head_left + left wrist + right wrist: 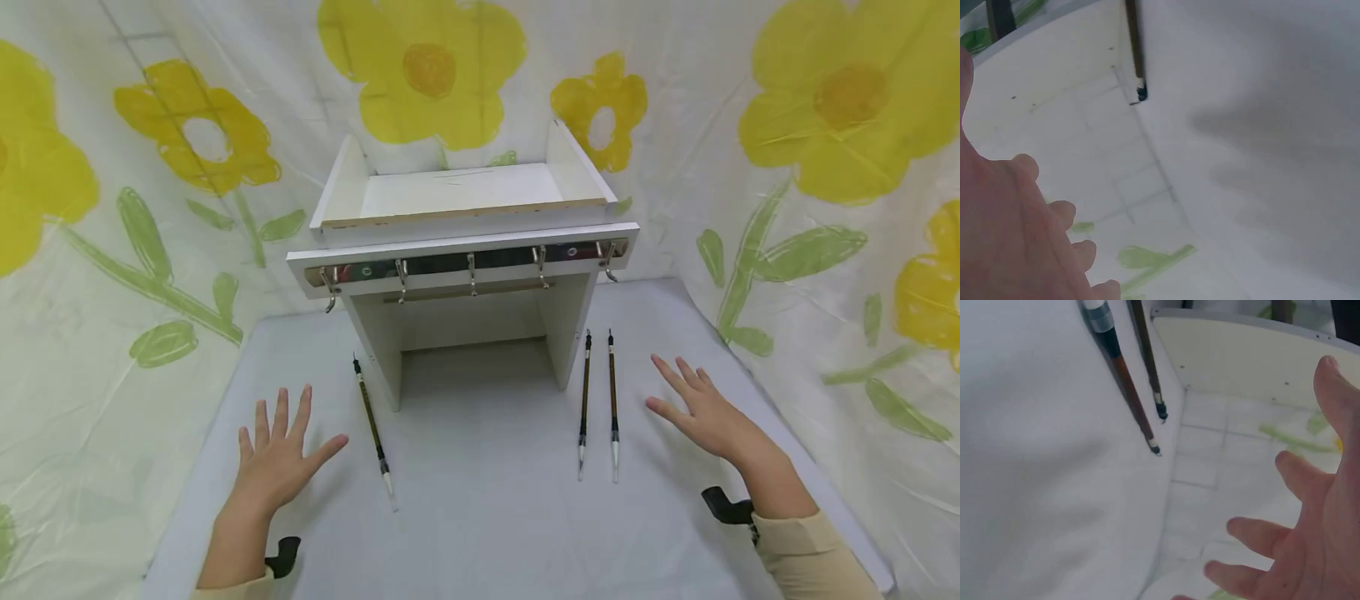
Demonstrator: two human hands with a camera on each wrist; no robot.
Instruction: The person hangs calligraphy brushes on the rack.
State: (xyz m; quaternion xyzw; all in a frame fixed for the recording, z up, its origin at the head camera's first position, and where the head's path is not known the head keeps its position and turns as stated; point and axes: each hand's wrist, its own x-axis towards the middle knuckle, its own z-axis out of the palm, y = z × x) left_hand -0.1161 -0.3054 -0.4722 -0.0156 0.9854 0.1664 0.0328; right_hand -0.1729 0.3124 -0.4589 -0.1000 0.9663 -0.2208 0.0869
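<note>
It's a sheeted-off table nook — home or studio, I can't tell. Flowered sheeting [427, 75] hangs across the frame's top and sides; a hooked shelf [472, 242] and brushes [613, 400] occupy the pale tabletop [480, 517] — mid-frame.

Left hand [273, 473]: back uppermost, four fingers fanned and pointing forward, thumb stretched out inward. Left forearm [231, 546] enters from lower left. Right hand [708, 421]: back uppermost, fingers spread, angled forward and leftward (three plus thumb distinct in head view). Right forearm [783, 487] enters from lower right. Hands well apart.
</note>
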